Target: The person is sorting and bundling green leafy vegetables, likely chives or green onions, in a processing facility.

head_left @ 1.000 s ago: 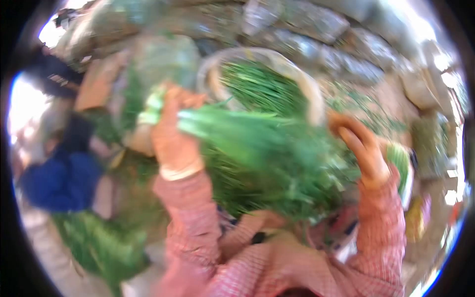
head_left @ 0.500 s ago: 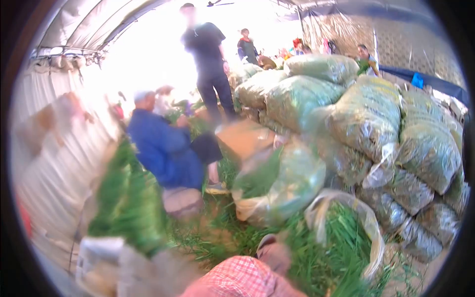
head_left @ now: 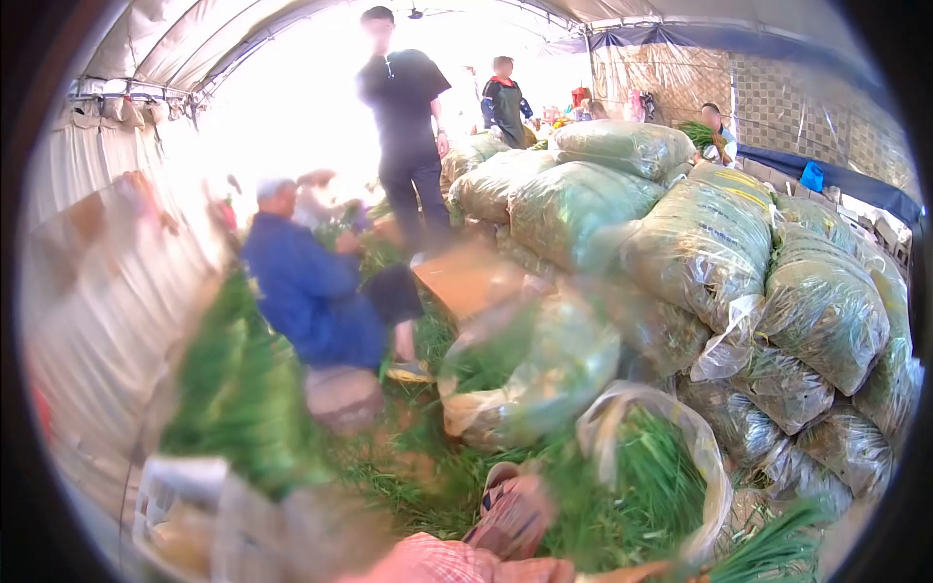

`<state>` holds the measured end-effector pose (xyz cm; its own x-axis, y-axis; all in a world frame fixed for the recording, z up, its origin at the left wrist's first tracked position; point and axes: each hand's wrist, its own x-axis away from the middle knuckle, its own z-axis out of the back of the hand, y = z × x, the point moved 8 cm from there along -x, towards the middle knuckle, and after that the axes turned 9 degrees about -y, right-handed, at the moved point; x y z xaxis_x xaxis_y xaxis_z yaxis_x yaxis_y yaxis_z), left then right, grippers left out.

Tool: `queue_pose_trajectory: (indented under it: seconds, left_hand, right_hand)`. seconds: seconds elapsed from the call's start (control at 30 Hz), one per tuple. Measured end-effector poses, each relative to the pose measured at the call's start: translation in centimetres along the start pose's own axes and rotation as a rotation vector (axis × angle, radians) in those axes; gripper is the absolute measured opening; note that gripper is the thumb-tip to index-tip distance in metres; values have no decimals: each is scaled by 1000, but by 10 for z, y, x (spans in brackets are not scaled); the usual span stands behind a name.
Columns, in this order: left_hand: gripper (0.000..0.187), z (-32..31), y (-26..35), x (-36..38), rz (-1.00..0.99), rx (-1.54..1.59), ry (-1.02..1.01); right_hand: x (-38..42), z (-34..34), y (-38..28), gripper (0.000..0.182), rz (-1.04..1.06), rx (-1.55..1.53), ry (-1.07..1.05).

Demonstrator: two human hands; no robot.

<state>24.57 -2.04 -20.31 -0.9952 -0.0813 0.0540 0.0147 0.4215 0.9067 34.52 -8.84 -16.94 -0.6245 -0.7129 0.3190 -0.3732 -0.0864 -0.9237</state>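
At the lower right edge a bunch of long green leaves (head_left: 773,544) fans upward, its lower end cut off by the frame. A blurred skin-coloured sliver of my right hand (head_left: 653,569) meets that end, and the leaves seem gripped there; the fingers are hidden. My left hand does not show. Nearest to the bunch is an open clear plastic bag (head_left: 717,457), its rim rolled wide around loose green leaves (head_left: 651,466). Pink checked cloth (head_left: 428,559) covers my leg, with my foot in a striped shoe (head_left: 510,515) on the leaf-strewn ground.
Full plastic sacks (head_left: 700,248) are piled high at the right. Another open bag (head_left: 544,374) stands ahead. A person in blue (head_left: 311,282) sits on a low seat beside a long heap of greens (head_left: 238,389). A standing person (head_left: 408,126) is behind. A white crate (head_left: 180,515) sits lower left.
The bunch of long green leaves has come into view at the lower right. My view has shifted slightly, so the bags and sacks appear further left. The checked cloth sits lower.
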Motion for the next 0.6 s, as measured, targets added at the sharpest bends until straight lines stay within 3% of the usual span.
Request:
queue_pose_trajectory:
  seconds: [0.17,0.2,0.33,0.37,0.4,0.43,0.5,0.57,0.6]
  left_hand:
    - [9,-23,-46,0,144,360,-11]
    - [9,-30,-51,1,166,401,-17]
    - [9,-42,-67,20,220,495,-14]
    - [9,-41,-70,27,219,494,-9]
    - [9,-38,-70,34,212,472,-3]
    - [9,-32,-73,38,194,421,1]
    - [11,-17,-57,46,-74,-269,-223]
    - [18,-11,-60,76,460,589,28]
    - [19,1,-66,76,384,644,34]
  right_hand:
    - [20,13,-6,49,91,-50,98]
    - [25,7,-12,26,155,-69,107]
    - [48,-18,-27,42,30,78,-42]
    - [23,7,-21,43,47,666,-207]
    - [1,31,-15,48,169,1235,-316]
    - [20,17,-64,50,350,1076,-240]
    - [64,-11,-161,69,736,796,-133]
    - [116,-56,-236,90,1024,579,-252]
    - [144,-77,-271,102,1160,483,-328]
